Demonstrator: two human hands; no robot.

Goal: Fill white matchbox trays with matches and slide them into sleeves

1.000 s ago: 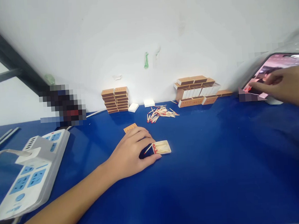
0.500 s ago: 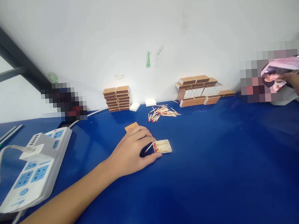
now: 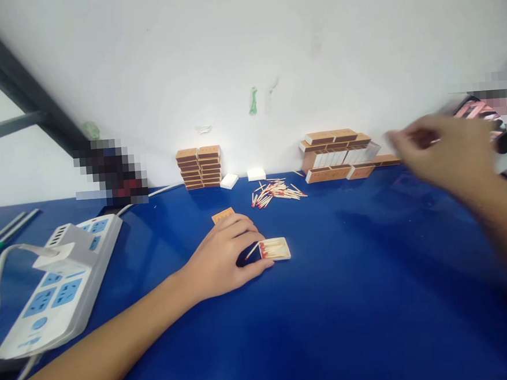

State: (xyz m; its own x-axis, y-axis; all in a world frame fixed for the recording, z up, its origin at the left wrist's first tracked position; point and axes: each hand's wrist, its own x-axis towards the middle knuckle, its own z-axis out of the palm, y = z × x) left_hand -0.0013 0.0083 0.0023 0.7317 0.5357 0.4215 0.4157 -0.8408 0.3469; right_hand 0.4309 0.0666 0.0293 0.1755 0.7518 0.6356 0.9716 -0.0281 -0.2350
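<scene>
My left hand (image 3: 227, 258) rests on the blue table, thumb and fingers closed around the left end of a small white matchbox tray (image 3: 286, 248). Red-headed matches lie inside the tray, and a single match (image 3: 252, 251) sticks out at its left, over the gap in my hand. Just behind my fingers shows an orange matchbox cover (image 3: 222, 215), partly covered. My right hand (image 3: 448, 147) is in the air at the right, smeared by motion, its fingers bent; whether it holds anything is unclear. A loose heap of matches (image 3: 280, 192) lies beyond the tray.
Stacked matchboxes (image 3: 198, 168) stand against the wall, with a larger matchbox stack (image 3: 338, 155) to the right. Two white trays (image 3: 229, 181) lie between them. A power strip (image 3: 60, 284) with a white cable occupies the left. At far right is a partly blurred-out screen (image 3: 483, 116).
My right hand has left the screen at the far right and swung leftward, toward the larger matchbox stack. My left hand and the tray have stayed put.
</scene>
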